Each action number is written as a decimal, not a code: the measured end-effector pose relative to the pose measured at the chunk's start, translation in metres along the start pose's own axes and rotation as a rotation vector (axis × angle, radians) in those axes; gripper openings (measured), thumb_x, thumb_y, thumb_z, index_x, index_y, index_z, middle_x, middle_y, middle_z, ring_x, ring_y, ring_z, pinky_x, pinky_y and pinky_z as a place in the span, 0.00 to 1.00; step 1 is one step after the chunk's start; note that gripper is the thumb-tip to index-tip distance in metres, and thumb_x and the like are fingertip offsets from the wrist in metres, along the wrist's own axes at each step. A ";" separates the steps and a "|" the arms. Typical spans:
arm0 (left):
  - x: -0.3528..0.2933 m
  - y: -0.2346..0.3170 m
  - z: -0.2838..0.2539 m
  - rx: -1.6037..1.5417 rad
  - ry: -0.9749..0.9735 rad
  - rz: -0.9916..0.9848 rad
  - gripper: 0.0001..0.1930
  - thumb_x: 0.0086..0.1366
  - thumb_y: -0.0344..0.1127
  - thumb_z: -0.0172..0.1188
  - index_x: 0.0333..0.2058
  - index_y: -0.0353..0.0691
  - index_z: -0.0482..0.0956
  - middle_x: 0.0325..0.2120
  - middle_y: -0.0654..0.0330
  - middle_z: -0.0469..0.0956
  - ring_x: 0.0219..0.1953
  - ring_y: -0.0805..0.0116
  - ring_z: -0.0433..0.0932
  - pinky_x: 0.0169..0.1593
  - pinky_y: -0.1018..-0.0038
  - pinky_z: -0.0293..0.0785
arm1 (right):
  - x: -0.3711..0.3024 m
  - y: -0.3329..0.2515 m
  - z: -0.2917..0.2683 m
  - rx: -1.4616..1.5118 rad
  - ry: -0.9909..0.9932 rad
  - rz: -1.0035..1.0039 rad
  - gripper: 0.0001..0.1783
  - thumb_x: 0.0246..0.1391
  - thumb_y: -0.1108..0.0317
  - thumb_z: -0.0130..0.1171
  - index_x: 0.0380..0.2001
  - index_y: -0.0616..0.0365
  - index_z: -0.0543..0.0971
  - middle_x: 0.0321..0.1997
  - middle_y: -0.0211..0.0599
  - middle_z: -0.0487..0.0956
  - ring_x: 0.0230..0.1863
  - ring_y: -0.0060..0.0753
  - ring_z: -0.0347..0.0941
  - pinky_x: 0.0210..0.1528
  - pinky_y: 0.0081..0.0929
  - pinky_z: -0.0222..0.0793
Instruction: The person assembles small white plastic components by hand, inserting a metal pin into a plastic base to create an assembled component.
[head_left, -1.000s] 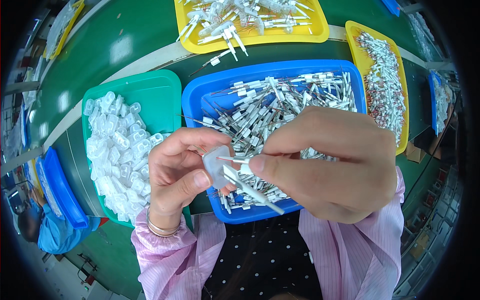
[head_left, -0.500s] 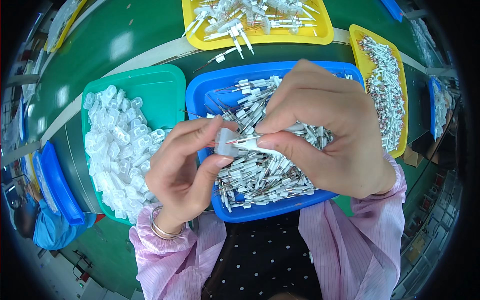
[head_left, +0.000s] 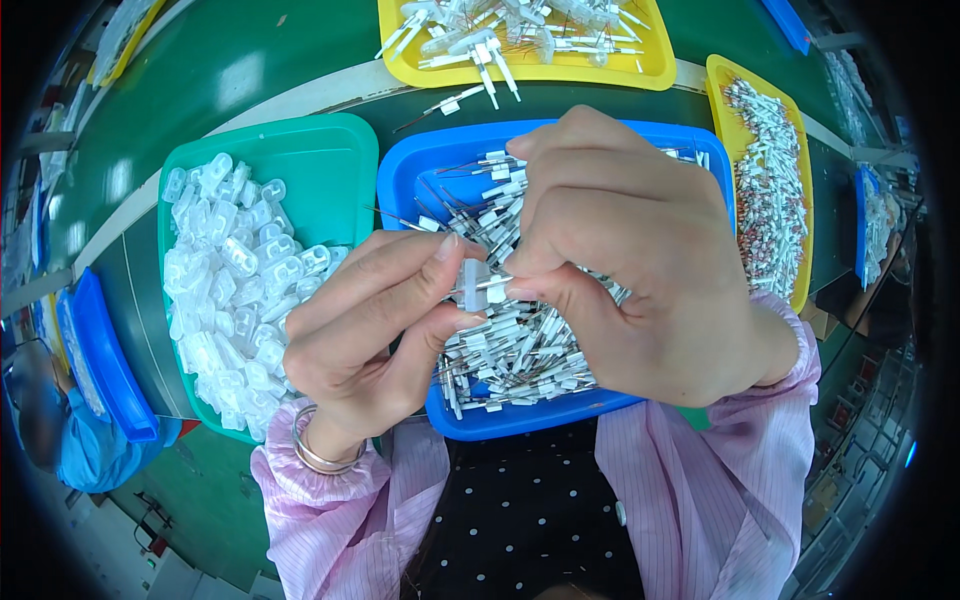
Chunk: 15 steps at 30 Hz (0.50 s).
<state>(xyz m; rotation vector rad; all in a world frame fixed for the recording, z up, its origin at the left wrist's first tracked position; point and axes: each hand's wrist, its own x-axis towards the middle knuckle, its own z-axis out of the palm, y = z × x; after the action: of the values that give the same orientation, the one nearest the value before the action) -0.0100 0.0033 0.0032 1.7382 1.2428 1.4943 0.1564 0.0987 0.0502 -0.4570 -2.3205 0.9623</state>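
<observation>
Between the thumb and fingers of my left hand [head_left: 370,325] is a small translucent plastic cap [head_left: 471,286]. My right hand [head_left: 640,240] pinches a thin wired part with a white sleeve [head_left: 497,290], its end at the cap's right side. How deep it sits in the cap is hidden. Both hands are above a blue tray [head_left: 530,425] heaped with similar white-sleeved wired parts [head_left: 530,355]. To the left, a green tray [head_left: 325,165] holds a pile of translucent caps [head_left: 235,300].
A yellow tray [head_left: 530,75] at the back holds caps with wired parts in them. One wired piece [head_left: 452,104] lies before it. Another yellow tray [head_left: 716,80] at right holds more white parts. A person in a blue sleeve [head_left: 105,440] sits far left near a blue tray [head_left: 112,365].
My right hand's fingertips have come closer to the cap, and less of the wired part shows between them. The cap has shifted slightly right and turned.
</observation>
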 end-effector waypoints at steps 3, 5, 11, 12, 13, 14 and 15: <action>0.001 0.000 0.005 0.132 0.012 0.090 0.19 0.42 0.19 0.65 0.37 0.24 0.77 0.30 0.45 0.77 0.31 0.55 0.77 0.35 0.68 0.74 | -0.005 -0.003 0.008 -0.094 0.095 -0.025 0.07 0.32 0.81 0.60 0.16 0.62 0.71 0.17 0.37 0.67 0.24 0.41 0.65 0.43 0.42 0.69; 0.001 0.002 0.005 0.211 0.030 0.115 0.18 0.42 0.19 0.66 0.37 0.24 0.77 0.30 0.45 0.78 0.30 0.55 0.77 0.34 0.67 0.75 | -0.006 -0.004 0.010 -0.085 0.100 -0.027 0.07 0.32 0.81 0.60 0.16 0.61 0.71 0.17 0.37 0.67 0.25 0.41 0.65 0.43 0.42 0.69; 0.004 -0.012 0.000 0.045 -0.027 0.164 0.21 0.44 0.22 0.66 0.40 0.26 0.75 0.32 0.47 0.78 0.32 0.56 0.77 0.37 0.68 0.74 | -0.003 0.005 -0.003 -0.021 0.010 -0.004 0.07 0.34 0.80 0.61 0.17 0.61 0.73 0.19 0.37 0.71 0.26 0.39 0.66 0.41 0.39 0.69; 0.006 -0.010 0.000 0.052 -0.020 0.166 0.21 0.44 0.22 0.66 0.40 0.26 0.75 0.32 0.47 0.78 0.32 0.56 0.77 0.37 0.68 0.74 | 0.000 0.007 -0.009 0.007 -0.070 0.063 0.06 0.35 0.80 0.62 0.18 0.61 0.74 0.19 0.36 0.72 0.26 0.38 0.67 0.40 0.37 0.70; 0.008 -0.008 0.000 0.080 -0.003 0.044 0.23 0.46 0.23 0.65 0.44 0.27 0.73 0.36 0.48 0.77 0.34 0.56 0.77 0.39 0.69 0.73 | 0.005 0.012 -0.012 0.013 -0.075 0.053 0.06 0.35 0.80 0.62 0.18 0.61 0.74 0.19 0.36 0.72 0.26 0.38 0.67 0.40 0.37 0.70; 0.009 -0.007 -0.001 0.109 0.017 -0.079 0.24 0.48 0.24 0.63 0.47 0.28 0.71 0.39 0.49 0.77 0.37 0.57 0.76 0.41 0.70 0.72 | 0.013 0.017 -0.015 -0.072 -0.049 0.044 0.05 0.37 0.80 0.61 0.19 0.60 0.75 0.21 0.37 0.73 0.27 0.36 0.68 0.40 0.35 0.69; 0.010 -0.009 -0.005 0.125 0.029 -0.083 0.24 0.48 0.24 0.63 0.47 0.28 0.71 0.39 0.49 0.77 0.37 0.57 0.76 0.41 0.70 0.72 | 0.023 0.023 -0.018 -0.154 -0.025 0.033 0.04 0.38 0.80 0.60 0.21 0.60 0.76 0.23 0.37 0.75 0.28 0.35 0.69 0.39 0.32 0.69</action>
<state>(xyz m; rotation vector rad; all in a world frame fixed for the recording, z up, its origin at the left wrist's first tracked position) -0.0178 0.0149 0.0012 1.7262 1.4331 1.4264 0.1524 0.1359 0.0524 -0.5497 -2.4272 0.8118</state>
